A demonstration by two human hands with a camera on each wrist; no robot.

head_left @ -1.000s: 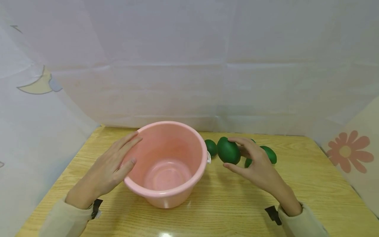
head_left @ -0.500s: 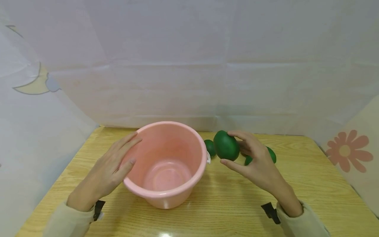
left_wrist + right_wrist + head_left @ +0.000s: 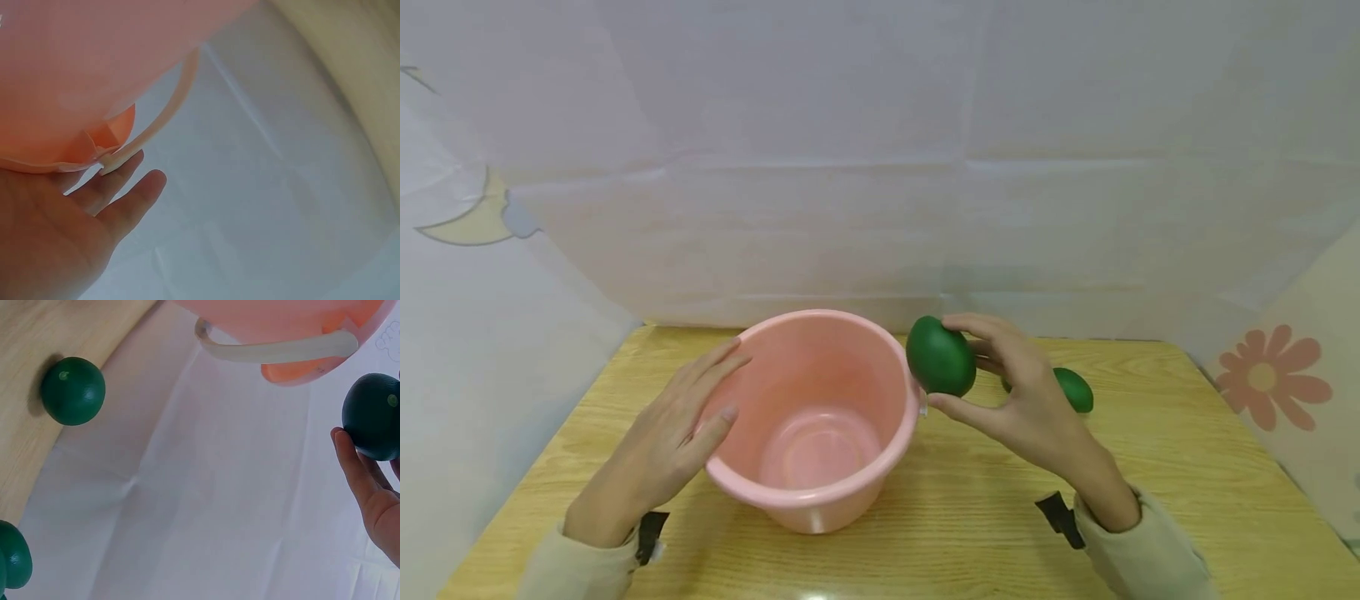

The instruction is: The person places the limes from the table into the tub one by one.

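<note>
A pink plastic bucket (image 3: 811, 501) stands on the table in the head view, its inside bare down to the base. My left hand (image 3: 658, 442) rests on its left rim with fingers fairly straight; in the left wrist view these fingers (image 3: 128, 209) lie by the rim and the pale handle (image 3: 178, 94). Between the thumb and fingers of my right hand (image 3: 1026, 400) I hold a green mango (image 3: 942, 358), raised right beside the bucket's right rim. The same mango (image 3: 372, 415) shows at the right edge of the right wrist view.
Another green mango (image 3: 1073, 390) lies on the wooden table (image 3: 1165, 467) behind my right hand. A mango (image 3: 73, 391) and part of one more (image 3: 14, 556) sit at the left of the right wrist view. A pale cloth (image 3: 820, 233) hangs behind the table.
My right hand has carried the green mango up and to the left, close to the bucket's rim. My left hand stays on the bucket; the view has shifted slightly.
</note>
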